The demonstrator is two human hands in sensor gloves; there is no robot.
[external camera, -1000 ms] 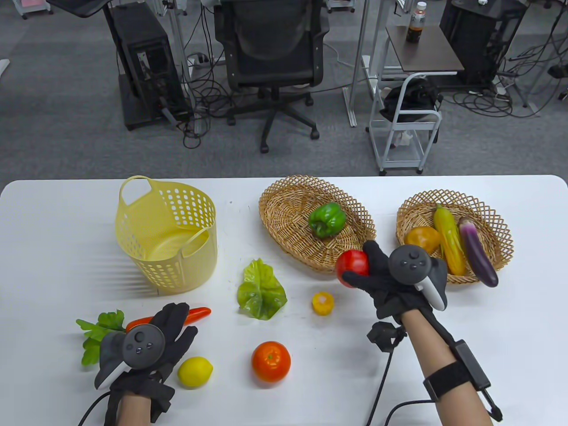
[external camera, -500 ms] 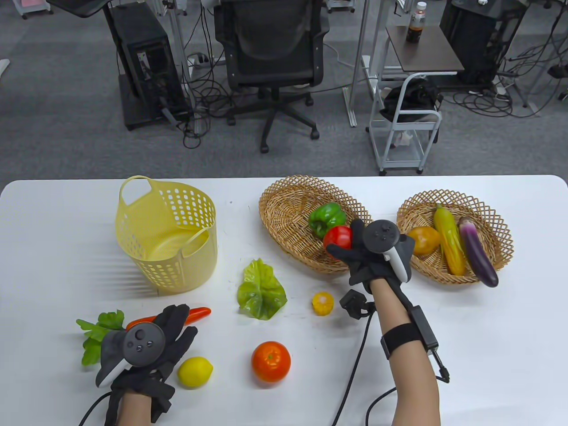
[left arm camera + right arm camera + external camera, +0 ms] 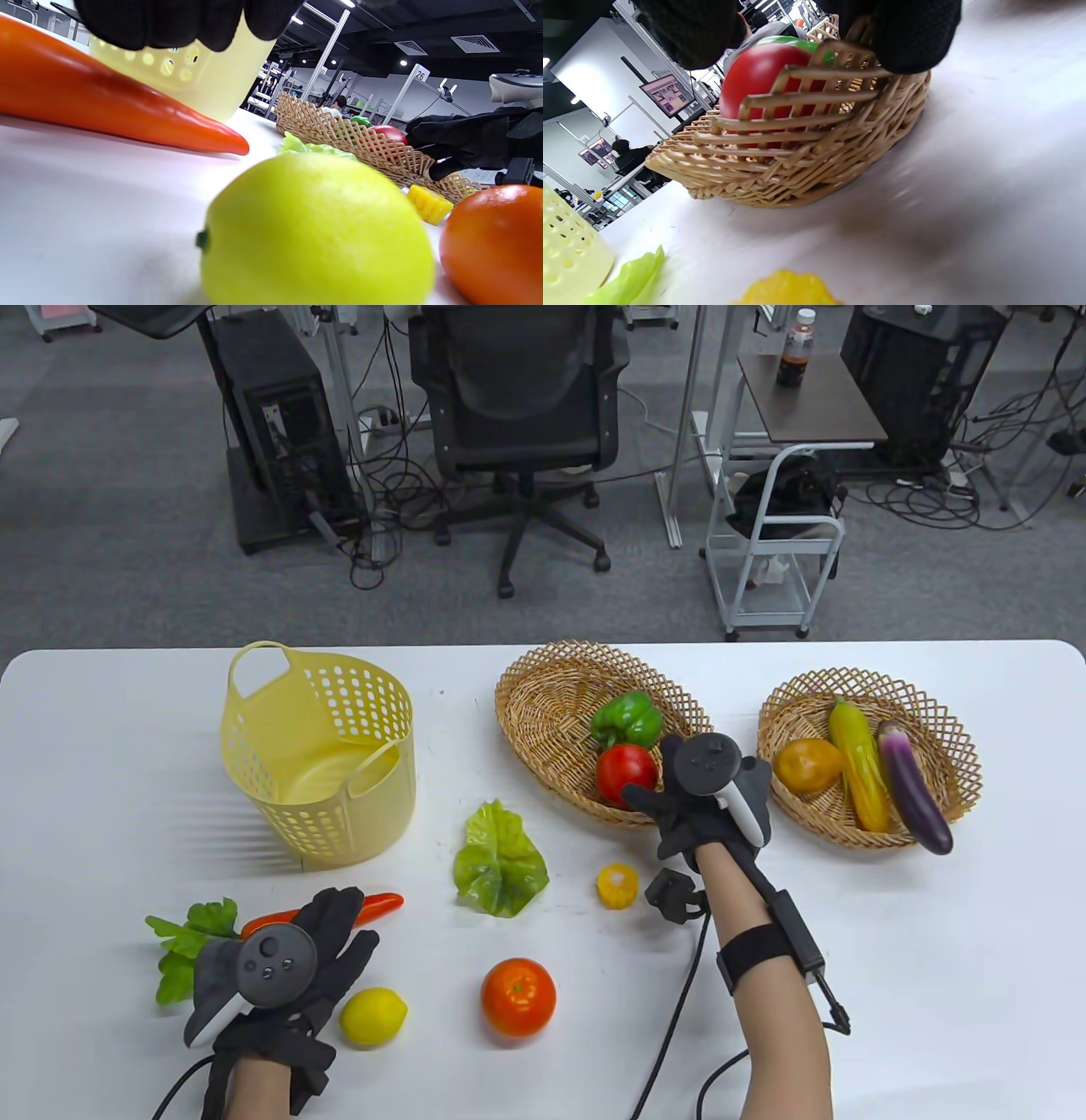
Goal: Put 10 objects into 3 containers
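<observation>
My right hand [image 3: 652,782] reaches into the middle wicker basket [image 3: 543,678] and holds a red tomato [image 3: 624,774] low inside it, beside a green pepper [image 3: 628,719]. In the right wrist view the tomato [image 3: 755,72] sits behind the basket's lattice rim [image 3: 797,140] with my fingers [image 3: 908,38] over it. My left hand [image 3: 339,916] rests open on the table over a carrot [image 3: 383,903], next to a lemon [image 3: 373,1016]. The yellow plastic basket [image 3: 318,755] stands at the back left, holding nothing.
The right wicker basket [image 3: 950,729] holds a corn cob [image 3: 859,763], an eggplant [image 3: 912,797] and a yellow fruit [image 3: 806,763]. On the table lie a lettuce leaf [image 3: 499,861], a small yellow corn piece [image 3: 617,885] and an orange fruit [image 3: 518,996].
My right hand carried the tomato from beside the basket's front edge up and left, then down into the middle wicker basket. The left hand has not moved.
</observation>
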